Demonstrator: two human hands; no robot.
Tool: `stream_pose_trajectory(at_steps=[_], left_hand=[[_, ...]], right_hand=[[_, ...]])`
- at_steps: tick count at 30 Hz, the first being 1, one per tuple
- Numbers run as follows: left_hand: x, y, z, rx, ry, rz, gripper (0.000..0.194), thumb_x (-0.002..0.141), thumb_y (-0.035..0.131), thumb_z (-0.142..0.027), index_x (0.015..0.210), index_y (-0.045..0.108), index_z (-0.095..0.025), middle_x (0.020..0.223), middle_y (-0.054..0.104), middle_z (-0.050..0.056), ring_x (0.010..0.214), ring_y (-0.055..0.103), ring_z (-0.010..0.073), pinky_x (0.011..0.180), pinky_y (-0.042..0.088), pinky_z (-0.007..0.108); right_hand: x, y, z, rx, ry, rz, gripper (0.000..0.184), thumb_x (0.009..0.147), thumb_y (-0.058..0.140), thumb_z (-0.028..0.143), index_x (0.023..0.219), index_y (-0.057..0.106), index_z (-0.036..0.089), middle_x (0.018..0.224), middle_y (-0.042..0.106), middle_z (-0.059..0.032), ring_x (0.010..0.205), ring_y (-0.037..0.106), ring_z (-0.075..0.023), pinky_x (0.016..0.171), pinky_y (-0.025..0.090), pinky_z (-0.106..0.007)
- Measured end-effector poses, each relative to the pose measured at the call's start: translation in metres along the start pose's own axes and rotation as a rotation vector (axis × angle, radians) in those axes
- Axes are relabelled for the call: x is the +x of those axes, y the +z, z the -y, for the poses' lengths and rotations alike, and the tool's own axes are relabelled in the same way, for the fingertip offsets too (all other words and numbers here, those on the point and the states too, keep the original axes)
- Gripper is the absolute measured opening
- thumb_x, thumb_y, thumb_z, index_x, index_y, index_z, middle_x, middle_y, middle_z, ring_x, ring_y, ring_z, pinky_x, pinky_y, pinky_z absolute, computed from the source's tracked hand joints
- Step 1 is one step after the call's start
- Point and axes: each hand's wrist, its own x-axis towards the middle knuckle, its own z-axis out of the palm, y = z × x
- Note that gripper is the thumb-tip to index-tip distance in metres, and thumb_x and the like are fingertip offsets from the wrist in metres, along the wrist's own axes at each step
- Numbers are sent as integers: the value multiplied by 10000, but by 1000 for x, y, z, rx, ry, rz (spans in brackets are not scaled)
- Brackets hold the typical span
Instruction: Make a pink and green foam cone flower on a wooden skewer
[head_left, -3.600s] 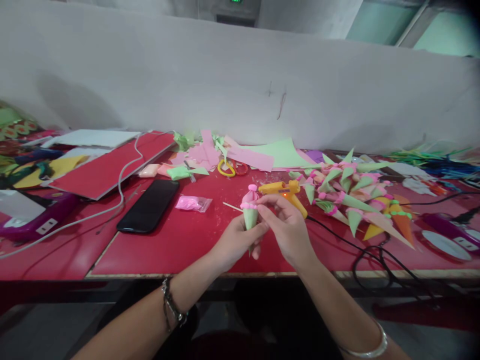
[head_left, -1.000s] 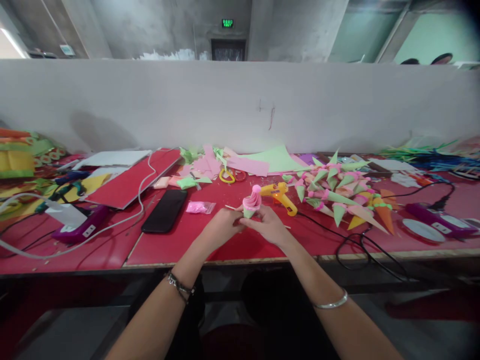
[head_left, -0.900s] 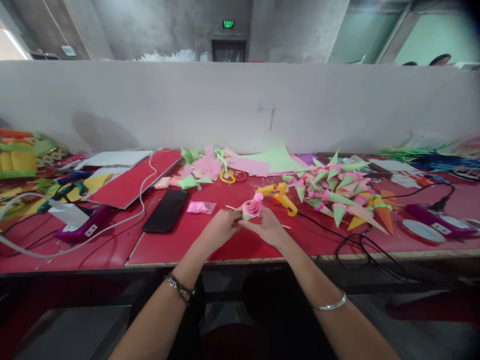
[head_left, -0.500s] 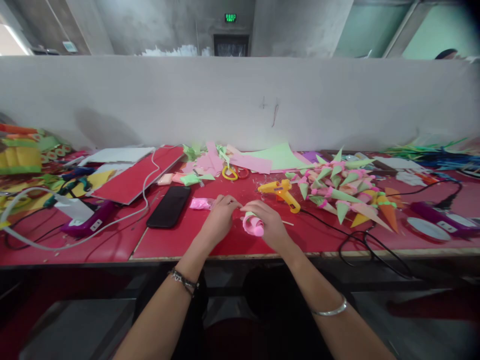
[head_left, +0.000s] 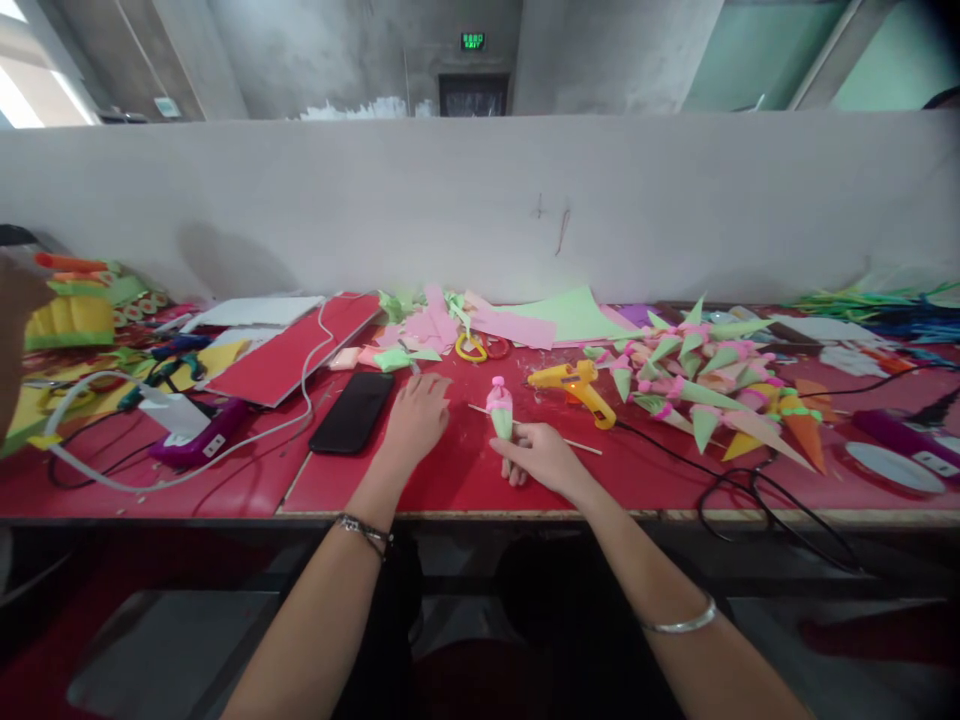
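Observation:
My right hand grips a small ice cream cone made of craft material, with a pale green cone, a pink rim and a pink ball on top. It stands nearly upright between thumb and fingers. My left hand lies palm down on the table beside the black phone, its fingers stretched forward. It covers the spot where a pink packet lay, and the packet is hidden. A thin stick lies behind the cone and my right hand. To the right rests a yellow glue gun.
A pile of paper cones lies right of the glue gun, whose black cord hangs over the edge. Yellow-handled scissors and paper scraps lie at the back. A white cable and purple power strip are left.
My hands have moved apart. The left has gone left onto the pink packet's spot; the right has turned the cone from pointing at me to upright. The view has shifted slightly left.

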Motion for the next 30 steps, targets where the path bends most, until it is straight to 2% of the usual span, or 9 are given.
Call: stream_pose_trajectory(at_steps=[4, 7, 11, 13, 15, 18, 20, 24, 30], left_hand=[[-2, -2, 24, 16, -30, 116, 472, 738, 555, -331, 1154, 481, -122, 1187, 507, 167, 1108, 448, 285, 914, 342, 425], [-1, -5, 31, 13, -10, 181, 389, 721, 567, -389, 1027, 558, -150, 1060, 583, 125, 1002, 527, 248, 846, 397, 353], [0, -13, 24, 1, 27, 198, 343, 691, 585, -438, 888, 583, -157, 939, 603, 90, 891, 560, 227, 784, 416, 324], [-1, -16, 15, -51, 51, 171, 425, 682, 574, -494, 937, 562, -154, 967, 590, 92, 880, 558, 219, 769, 423, 313], [-3, -20, 5, -135, 90, 127, 535, 669, 566, -540, 1033, 524, -150, 1036, 565, 106, 910, 549, 223, 766, 427, 308], [-7, -24, -8, -239, 160, 96, 604, 656, 577, -548, 1114, 481, -167, 1087, 548, 103, 936, 546, 229, 762, 425, 308], [-8, -25, -14, -276, 198, 104, 571, 665, 577, -535, 1101, 487, -176, 1060, 569, 89, 920, 556, 219, 750, 420, 291], [-7, -25, -17, -244, 201, 143, 516, 688, 549, -547, 1051, 506, -182, 906, 627, 63, 812, 599, 206, 655, 412, 251], [-7, -23, -20, -97, 195, 128, 378, 763, 503, -474, 985, 499, -169, 835, 640, 72, 752, 620, 206, 595, 402, 239]], right_hand=[[0, -2, 0, -129, 20, -32, 395, 785, 446, 482, 564, 504, 160, 425, 576, -20, 347, 537, -106, 364, 417, -201], [0, -2, 2, -279, 4, -95, 464, 768, 449, 518, 448, 475, 183, 337, 504, -3, 311, 486, -107, 377, 366, -221], [0, 3, 4, -483, -56, -265, 530, 710, 526, 515, 332, 319, 206, 325, 409, -7, 406, 497, -147, 438, 289, -249], [0, 7, 3, -544, -75, -325, 530, 715, 518, 514, 340, 306, 205, 367, 419, -18, 470, 514, -168, 464, 277, -257], [0, 9, 3, -561, -115, -379, 472, 754, 475, 499, 398, 382, 203, 416, 452, -18, 500, 517, -169, 483, 290, -260], [-1, 11, 5, -347, -295, -419, 292, 803, 442, 417, 627, 522, 198, 554, 537, -7, 543, 527, -146, 521, 360, -251], [-2, 12, 7, -106, -403, -352, 178, 792, 480, 362, 768, 547, 199, 678, 582, -9, 606, 553, -139, 569, 418, -246], [-3, 16, 9, 151, -400, -176, 134, 747, 557, 303, 838, 551, 205, 761, 577, -4, 607, 560, -119, 580, 465, -243], [-4, 18, 7, 133, -380, -165, 187, 752, 554, 296, 901, 616, 200, 884, 568, -29, 561, 561, -88, 543, 469, -236]])
